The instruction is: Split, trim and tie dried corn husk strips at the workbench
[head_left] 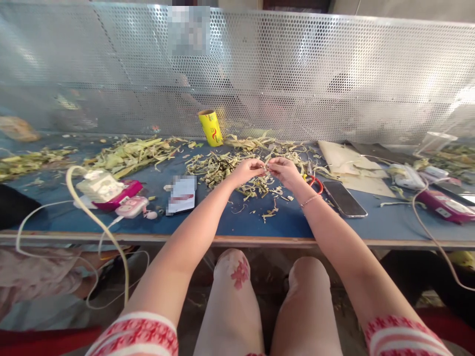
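My left hand (248,171) and my right hand (284,170) meet fingertip to fingertip above a loose pile of dried plant strips (213,168). Both are closed in a pinch. Whatever lies between the fingertips is small and pale, and I cannot make out its kind. Beside my right wrist, scissors with red-orange handles (315,185) lie partly behind the arm. Loose scraps (270,214) of the same plant are scattered on the blue table (256,228) below the hands.
A yellow tube (211,129) stands behind the pile, before a perforated metal screen (282,74). Two phones (181,194) (344,199) flank my arms. More plant strips (129,154) lie at left. Cardboard (356,168) lies at right. White cables (122,267) hang over the left table edge.
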Demonstrator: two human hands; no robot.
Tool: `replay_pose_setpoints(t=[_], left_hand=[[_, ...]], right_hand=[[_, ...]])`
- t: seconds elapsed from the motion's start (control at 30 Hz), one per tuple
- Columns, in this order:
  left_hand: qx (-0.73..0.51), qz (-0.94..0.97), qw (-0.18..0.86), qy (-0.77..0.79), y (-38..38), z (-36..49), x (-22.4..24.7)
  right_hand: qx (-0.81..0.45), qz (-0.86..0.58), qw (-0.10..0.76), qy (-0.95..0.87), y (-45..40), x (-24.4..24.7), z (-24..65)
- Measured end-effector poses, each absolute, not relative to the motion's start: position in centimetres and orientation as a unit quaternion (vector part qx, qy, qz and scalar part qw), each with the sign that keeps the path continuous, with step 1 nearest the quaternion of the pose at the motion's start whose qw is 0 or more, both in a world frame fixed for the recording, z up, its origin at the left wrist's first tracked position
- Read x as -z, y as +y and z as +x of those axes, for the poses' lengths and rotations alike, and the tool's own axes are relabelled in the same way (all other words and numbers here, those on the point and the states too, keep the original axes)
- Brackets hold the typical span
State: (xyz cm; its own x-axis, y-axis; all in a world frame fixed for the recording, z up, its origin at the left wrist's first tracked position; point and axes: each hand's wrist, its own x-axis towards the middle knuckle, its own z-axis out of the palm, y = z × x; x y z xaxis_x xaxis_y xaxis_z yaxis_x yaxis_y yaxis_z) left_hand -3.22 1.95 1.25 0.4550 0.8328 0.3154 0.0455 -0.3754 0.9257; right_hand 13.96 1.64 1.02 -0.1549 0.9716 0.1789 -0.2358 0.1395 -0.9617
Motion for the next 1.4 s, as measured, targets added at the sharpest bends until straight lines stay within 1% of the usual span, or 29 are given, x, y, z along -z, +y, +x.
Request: replay_pose_setpoints(t=[0.2,0.43,0.6,0.73,0.87,1.13,1.4], left_hand=[[-0.428,0.699,0.491,0.296,2.2,-3.0,-0.7],[-0.447,0.682,0.502,0.288,2.6,-2.9,-0.4],[-0.458,0.674,0.511,0.275,3.1,-2.9,-0.1],[-0.468,0.657,0.525,0.272,3.0,-2.8,-0.2],[-0.474,0.614,0.567,0.277,2.5,-2.7,-0.7],[-0.452,0.584,0.611,0.286,2.0,-2.9,-1.1],[-0.403,0.601,0.633,0.274,2.0,-3.1,-1.0]], right_hand=[[-0.518,-0.362,0.549,-0.547,1.8,-0.9,13.8],[-0.436,-0.367,0.577,-0.585,2.3,-0.4,13.6],[-0.450,-0.370,0.570,-0.579,2.8,0.0,13.6],[-0.410,-0.386,0.563,-0.605,3.1,0.1,13.7],[-0.365,-0.389,0.544,-0.648,3.1,0.1,13.8],[-0.338,-0.378,0.515,-0.691,2.7,-0.4,13.8],[-0.252,-0.385,0.530,-0.712,2.5,-0.6,13.6]])
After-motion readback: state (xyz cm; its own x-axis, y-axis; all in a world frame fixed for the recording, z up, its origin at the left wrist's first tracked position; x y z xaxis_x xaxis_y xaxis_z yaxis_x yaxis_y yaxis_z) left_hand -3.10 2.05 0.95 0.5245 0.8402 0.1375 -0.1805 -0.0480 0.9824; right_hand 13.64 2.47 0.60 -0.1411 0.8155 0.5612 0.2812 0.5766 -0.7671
